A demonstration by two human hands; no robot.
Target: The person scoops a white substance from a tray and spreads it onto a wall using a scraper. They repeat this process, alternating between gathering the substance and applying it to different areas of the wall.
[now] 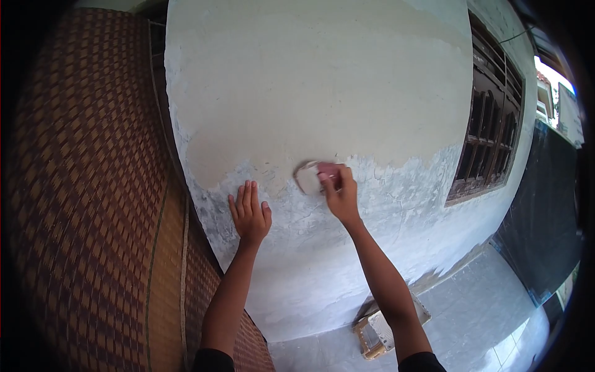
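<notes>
A wall (310, 80) with beige paint above and a patchy, peeling white and grey area below fills the middle of the view. My right hand (339, 189) grips a piece of sandpaper (307, 178) against the wall, where beige meets the bare patch. The sheet is reddish at its edges and whitish with dust, and is slightly blurred. To the left, my left hand (249, 214) lies flat on the peeling part with its fingers stretched upward, holding nothing.
Woven brown matting (93, 155) stands close on the left. A barred wooden window (489, 111) is at the right. Below, a small stool-like stand (372, 338) sits on the tiled floor (458, 328). A dark panel (539, 211) leans at far right.
</notes>
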